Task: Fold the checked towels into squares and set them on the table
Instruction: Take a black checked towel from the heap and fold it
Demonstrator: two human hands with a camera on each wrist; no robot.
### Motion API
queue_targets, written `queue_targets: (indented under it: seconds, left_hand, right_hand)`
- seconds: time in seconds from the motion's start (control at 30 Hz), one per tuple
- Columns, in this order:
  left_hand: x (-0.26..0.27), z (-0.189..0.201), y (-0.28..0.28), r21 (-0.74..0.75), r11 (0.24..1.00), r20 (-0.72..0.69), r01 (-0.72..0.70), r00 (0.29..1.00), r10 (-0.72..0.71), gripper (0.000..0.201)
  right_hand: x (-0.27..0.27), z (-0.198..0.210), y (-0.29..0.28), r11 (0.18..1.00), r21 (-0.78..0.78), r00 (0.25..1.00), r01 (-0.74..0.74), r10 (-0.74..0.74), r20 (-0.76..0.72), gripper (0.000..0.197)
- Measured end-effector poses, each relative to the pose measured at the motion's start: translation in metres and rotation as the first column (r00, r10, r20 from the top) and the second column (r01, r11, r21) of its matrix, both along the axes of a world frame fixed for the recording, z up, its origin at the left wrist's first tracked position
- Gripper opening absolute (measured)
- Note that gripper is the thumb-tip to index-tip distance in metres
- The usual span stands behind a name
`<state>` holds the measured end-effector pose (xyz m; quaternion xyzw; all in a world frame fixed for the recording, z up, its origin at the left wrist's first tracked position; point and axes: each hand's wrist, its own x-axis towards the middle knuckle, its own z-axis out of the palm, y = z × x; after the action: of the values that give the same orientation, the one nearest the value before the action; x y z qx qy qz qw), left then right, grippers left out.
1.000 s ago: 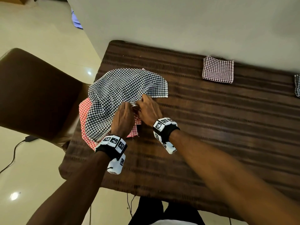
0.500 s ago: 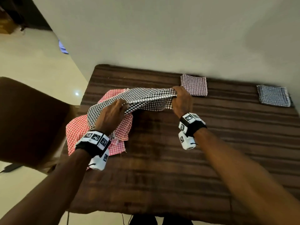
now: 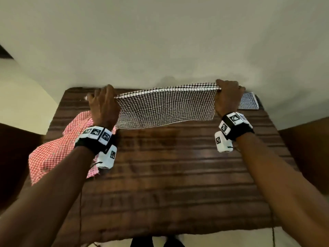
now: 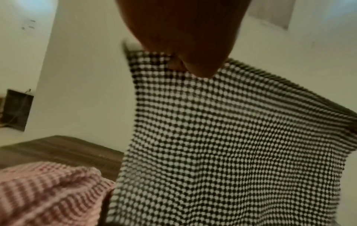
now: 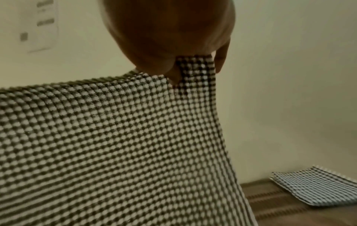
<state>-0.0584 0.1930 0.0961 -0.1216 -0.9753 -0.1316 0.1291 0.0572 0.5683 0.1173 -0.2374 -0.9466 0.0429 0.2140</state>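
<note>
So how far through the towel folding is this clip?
Done: one folded blue checked towel lies on the table. In hand: the left hand and right hand each pinch a top corner of the black checked towel, stretched in the air. Left: folding it, then the crumpled red checked towel.

A black-and-white checked towel (image 3: pixel 165 106) is hanging stretched between the left hand (image 3: pixel 104 104) and the right hand (image 3: pixel 227 97), screening the far edge of the dark brown striped wooden table (image 3: pixel 178 175). A rumpled red-and-white checked towel (image 3: pixel 53 152) is covering the left edge. A folded blue-checked towel square (image 3: pixel 249 102) is occupying the far right corner. The near middle is lying bare.
</note>
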Motion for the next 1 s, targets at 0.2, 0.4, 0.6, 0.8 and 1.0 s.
queue_targets:
  seconds: [0.2,0.4,0.6,0.8,1.0]
  left_hand:
    - [0.079,-0.056,0.015,0.034,0.982,0.044,0.184,0.982,-0.185,0.031]
    - [0.168,-0.117,0.018,-0.209,0.939,0.509,0.273,0.85,-0.133,0.024]
    - [0.222,-0.143,0.006,-0.344,0.873,0.6,0.346,0.796,-0.079,0.03]
    - [0.185,-0.139,0.013,-0.109,0.97,0.389,0.215,0.908,-0.157,0.046]
    - [0.143,-0.184,0.098,0.145,0.905,0.3,0.399,0.854,-0.425,0.044]
  right_hand:
    - [0.12,-0.073,0.023,0.993,-0.112,0.997,-0.032,0.025,-0.067,0.055]
    - [0.237,-0.19,0.025,0.959,-0.284,0.933,-0.018,0.118,0.34,0.051]
    - [0.288,-0.21,0.023,0.991,-0.087,0.741,-0.102,0.134,0.657,0.05]
    - [0.244,-0.181,0.011,0.994,-0.111,0.74,0.025,0.056,0.67,0.036]
    - [0.118,-0.208,-0.086,0.919,-0.352,0.803,-0.177,0.342,0.489,0.054]
